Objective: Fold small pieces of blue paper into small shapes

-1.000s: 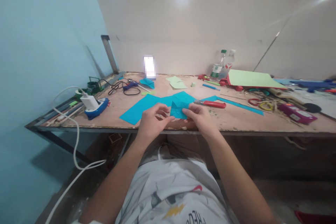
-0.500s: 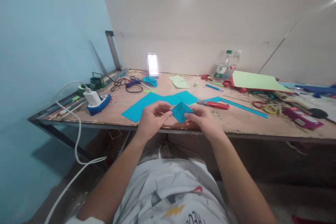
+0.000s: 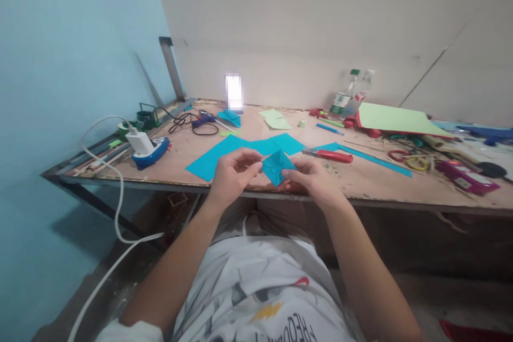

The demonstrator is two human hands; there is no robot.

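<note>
A small piece of folded blue paper (image 3: 278, 166), with creases running to its middle, is held up near the table's front edge. My left hand (image 3: 236, 171) pinches its left corner between thumb and fingers. On the right side my right hand (image 3: 310, 175) grips it, the thumb lying on the front and the fingers behind, partly hidden. Flat blue sheets (image 3: 220, 156) lie on the table just beyond my hands. A red-handled utility knife (image 3: 334, 156) rests to the right of my right hand.
A blue power strip (image 3: 150, 155) with a white charger stands at the left. A lit phone (image 3: 234, 92) is propped at the back beside another folded blue paper (image 3: 230, 118). Bottles (image 3: 342, 96), a light green sheet (image 3: 401, 119) and a purple box (image 3: 467, 176) are on the right.
The view has tilted down slightly. Both hands keep their hold on the folded paper, which has turned a little, so its creased face shows more clearly.
</note>
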